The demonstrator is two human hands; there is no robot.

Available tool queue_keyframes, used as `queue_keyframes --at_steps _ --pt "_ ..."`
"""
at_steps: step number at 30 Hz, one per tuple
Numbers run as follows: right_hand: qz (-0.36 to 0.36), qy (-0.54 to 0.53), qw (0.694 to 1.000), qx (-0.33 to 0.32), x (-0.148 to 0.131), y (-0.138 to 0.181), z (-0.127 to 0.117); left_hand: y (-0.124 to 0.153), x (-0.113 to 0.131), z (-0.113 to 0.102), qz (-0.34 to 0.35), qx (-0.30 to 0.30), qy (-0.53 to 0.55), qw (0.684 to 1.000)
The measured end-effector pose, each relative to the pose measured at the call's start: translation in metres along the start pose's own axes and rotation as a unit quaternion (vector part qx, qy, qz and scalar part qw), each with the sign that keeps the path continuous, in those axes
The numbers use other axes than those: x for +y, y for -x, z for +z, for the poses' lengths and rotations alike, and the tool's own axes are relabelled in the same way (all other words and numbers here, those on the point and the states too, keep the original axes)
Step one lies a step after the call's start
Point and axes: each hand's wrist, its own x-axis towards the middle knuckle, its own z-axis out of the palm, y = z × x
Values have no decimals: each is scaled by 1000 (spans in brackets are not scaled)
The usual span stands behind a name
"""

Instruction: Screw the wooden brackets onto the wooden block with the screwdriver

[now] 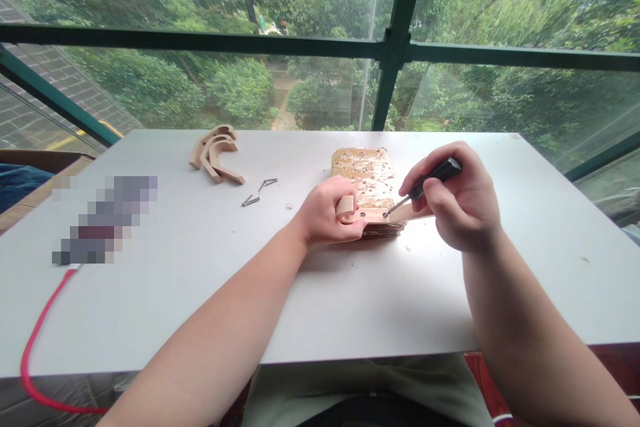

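Note:
My left hand (330,213) is closed around the curved end of a wooden piece (373,215), pressing it on a worn wooden board (367,173). My right hand (457,200) grips a black-handled screwdriver (433,177). Its metal tip meets a screw (386,213) in the wooden piece. A second hole shows in the piece near my left thumb.
Curved wooden hook pieces (216,153) lie stacked at the table's back left. Loose screws (260,191) rest between them and the board. A red cable (37,340) trails off the white table (200,280) at the left. A blurred-out object sits left; windows stand behind.

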Motion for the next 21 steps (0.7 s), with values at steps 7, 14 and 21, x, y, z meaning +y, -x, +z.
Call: queue_keyframes --at_steps 7,14,21 --pt "-10 7 1000 -6 -2 1 -1 0 -1 0 9 4 0 1000" --pt "-14 14 1000 8 0 1 1 0 -1 0 13 -4 14 1000" --pt "-15 0 1000 -4 -1 2 0 1 -1 0 22 0 14 1000"
